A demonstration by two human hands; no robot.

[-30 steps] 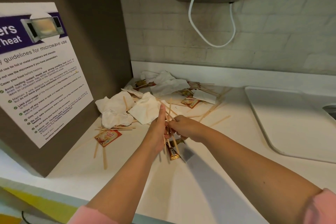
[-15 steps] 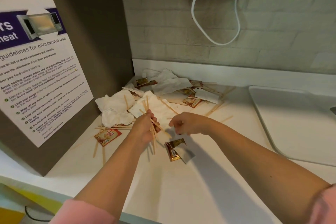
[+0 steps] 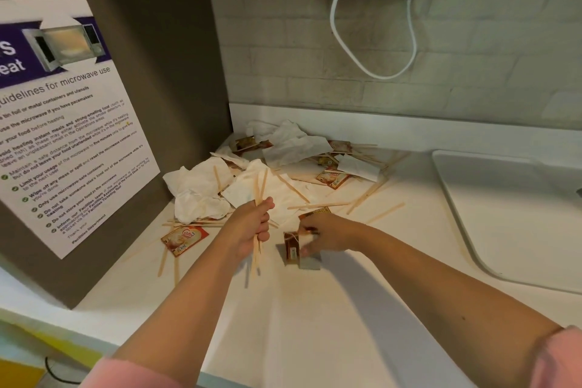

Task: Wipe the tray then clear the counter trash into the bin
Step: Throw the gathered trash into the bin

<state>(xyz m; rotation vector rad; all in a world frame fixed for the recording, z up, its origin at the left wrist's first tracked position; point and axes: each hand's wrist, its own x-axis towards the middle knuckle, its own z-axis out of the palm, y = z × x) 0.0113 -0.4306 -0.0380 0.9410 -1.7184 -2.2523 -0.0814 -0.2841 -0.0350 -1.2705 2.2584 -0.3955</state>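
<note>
The bundle of thin wooden stir sticks (image 3: 260, 186) is standing roughly upright in the left hand (image 3: 252, 227), whose fingers are wrapping it tightly above the white counter (image 3: 315, 324). Just beside it, the right hand (image 3: 329, 236) is pinching a brown foil sachet (image 3: 291, 250) lying on the counter. Crumpled white napkins (image 3: 198, 192) and loose sticks are lying heaped toward the back corner, with the pale rectangular tray (image 3: 519, 230) sitting well apart on the right.
</note>
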